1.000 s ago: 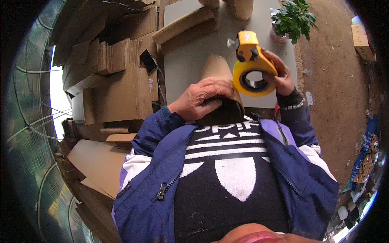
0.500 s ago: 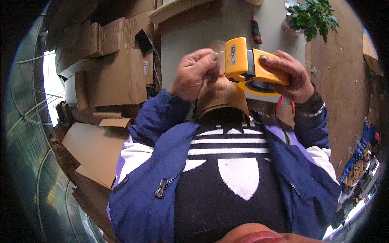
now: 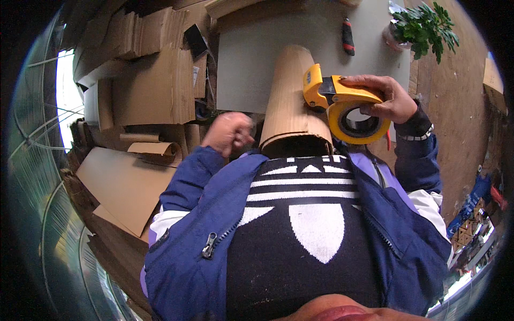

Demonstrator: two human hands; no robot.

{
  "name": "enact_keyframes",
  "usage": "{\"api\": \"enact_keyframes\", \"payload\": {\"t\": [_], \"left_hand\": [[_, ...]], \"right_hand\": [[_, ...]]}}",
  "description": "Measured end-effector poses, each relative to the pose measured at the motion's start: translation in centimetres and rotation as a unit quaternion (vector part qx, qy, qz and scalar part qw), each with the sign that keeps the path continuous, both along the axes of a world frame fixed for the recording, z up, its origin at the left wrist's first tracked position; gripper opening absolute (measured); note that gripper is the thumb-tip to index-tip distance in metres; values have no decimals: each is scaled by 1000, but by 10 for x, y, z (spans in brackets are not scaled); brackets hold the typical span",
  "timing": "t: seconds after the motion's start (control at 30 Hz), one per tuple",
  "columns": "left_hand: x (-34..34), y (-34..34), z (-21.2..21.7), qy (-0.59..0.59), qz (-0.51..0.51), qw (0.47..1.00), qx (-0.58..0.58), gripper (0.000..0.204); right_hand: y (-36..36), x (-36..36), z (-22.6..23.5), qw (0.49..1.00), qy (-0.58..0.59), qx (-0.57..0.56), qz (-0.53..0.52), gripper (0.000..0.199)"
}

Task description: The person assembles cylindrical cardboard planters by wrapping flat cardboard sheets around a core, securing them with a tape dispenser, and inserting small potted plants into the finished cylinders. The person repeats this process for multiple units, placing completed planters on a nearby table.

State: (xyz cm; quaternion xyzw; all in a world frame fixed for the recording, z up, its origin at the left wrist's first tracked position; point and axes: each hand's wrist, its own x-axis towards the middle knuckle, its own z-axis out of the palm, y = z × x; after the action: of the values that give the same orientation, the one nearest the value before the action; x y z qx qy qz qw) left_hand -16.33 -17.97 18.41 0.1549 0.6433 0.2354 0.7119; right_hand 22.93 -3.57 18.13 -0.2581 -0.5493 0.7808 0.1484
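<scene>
The yellow tape dispenser is held in the right hand. The left hand is curled up and blurry, and it cannot be told if anything is pinched there. A rolled cardboard tube is seen between both hands.

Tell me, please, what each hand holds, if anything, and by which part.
The right hand grips the yellow tape dispenser by its frame's right end. The left hand is curled but too blurred to tell.

Right fingers grip yellow tape dispenser beside cardboard roll; left fingers curled.
</scene>
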Motion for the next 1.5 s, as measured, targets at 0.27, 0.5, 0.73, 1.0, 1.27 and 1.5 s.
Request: {"api": "enact_keyframes", "payload": {"t": [0.27, 0.5, 0.73, 1.0, 1.27, 1.5], "left_hand": [[23, -6, -51, 180, -331, 869, 321, 30], [14, 39, 62, 126, -535, 810, 205, 44], [53, 45, 103, 403, -589, 599, 364, 46], [42, 26, 77, 484, -568, 524, 410, 43], [11, -37, 24, 375, -224, 836, 332, 48], [6, -39, 62, 451, -300, 771, 334, 67]], "right_hand": [[-2, -6, -2, 1000, -16, 11, -24, 63], [19, -23, 7, 998, -59, -14, 10, 62], [30, -56, 17, 984, -87, 144, 65, 56], [-8, -6, 0, 991, -97, 48, 78, 59], [-9, -54, -20, 999, -49, -4, 0, 60], [57, -136, -7, 947, -105, 215, 214, 57]]}}
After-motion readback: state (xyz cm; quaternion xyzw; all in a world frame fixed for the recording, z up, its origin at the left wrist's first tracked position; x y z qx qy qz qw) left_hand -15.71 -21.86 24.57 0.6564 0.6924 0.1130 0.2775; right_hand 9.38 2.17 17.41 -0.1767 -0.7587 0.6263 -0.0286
